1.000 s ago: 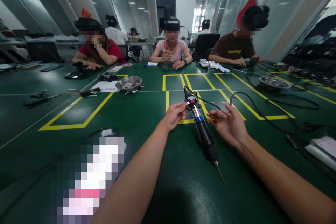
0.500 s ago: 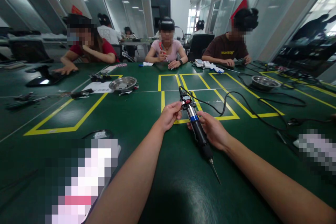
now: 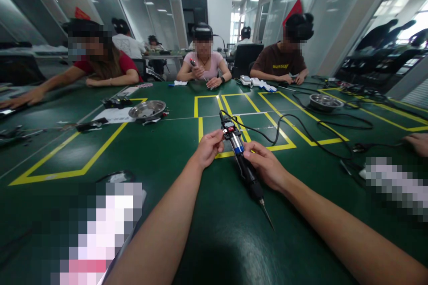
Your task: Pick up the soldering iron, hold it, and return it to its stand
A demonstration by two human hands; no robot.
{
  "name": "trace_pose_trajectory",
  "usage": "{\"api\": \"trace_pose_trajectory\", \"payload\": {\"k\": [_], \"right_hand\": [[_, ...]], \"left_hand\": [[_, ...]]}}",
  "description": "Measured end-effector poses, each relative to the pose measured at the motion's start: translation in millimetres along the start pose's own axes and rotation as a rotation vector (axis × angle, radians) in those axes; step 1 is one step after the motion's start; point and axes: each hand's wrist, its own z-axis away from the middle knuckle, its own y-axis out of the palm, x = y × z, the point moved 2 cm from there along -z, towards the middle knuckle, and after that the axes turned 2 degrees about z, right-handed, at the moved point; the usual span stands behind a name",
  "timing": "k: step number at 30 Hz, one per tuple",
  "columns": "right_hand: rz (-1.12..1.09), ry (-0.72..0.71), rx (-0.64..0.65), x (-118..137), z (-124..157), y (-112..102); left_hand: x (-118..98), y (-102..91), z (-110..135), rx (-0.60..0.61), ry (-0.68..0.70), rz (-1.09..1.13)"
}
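A corded electric screwdriver (image 3: 248, 177), black with a silver and blue band, is held at a slant over the green table, its thin bit pointing down toward me. My right hand (image 3: 267, 167) is closed around the middle of its body, thumb by the blue band and the other fingers partly hidden behind. At the far, cord end, my left hand (image 3: 209, 148) pinches the side of the screwdriver's head, close to a red part. From that head a black cord (image 3: 280, 127) curves off to the right across the table.
Yellow tape rectangles mark the green table (image 3: 160, 151). Metal bowls stand at left (image 3: 147, 109) and right (image 3: 326, 102). Blurred pale objects lie by both forearms. Three people sit opposite; another person's hand (image 3: 417, 142) shows at the right edge. White gloves (image 3: 264, 84) lie far back.
My right thumb has come onto the screwdriver's body. The view has swung slightly right, so the table things appear farther left. The person in red has stretched an arm outward to the left.
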Motion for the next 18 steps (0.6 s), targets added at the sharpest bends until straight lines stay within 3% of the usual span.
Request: {"api": "trace_pose_trajectory", "payload": {"k": [3, 12, 18], "right_hand": [[-0.038, 0.067, 0.085, -4, 0, 3], [-0.098, 0.081, 0.253, -11, -3, 3], [-0.065, 0.048, 0.211, -12, -6, 5]], "left_hand": [[-1, 1.4, 0, -0.007, -0.009, 0.005], [1, 1.0, -2, -0.003, -0.003, 0.003], [1, 0.8, -1, 0.022, 0.008, 0.004]]}}
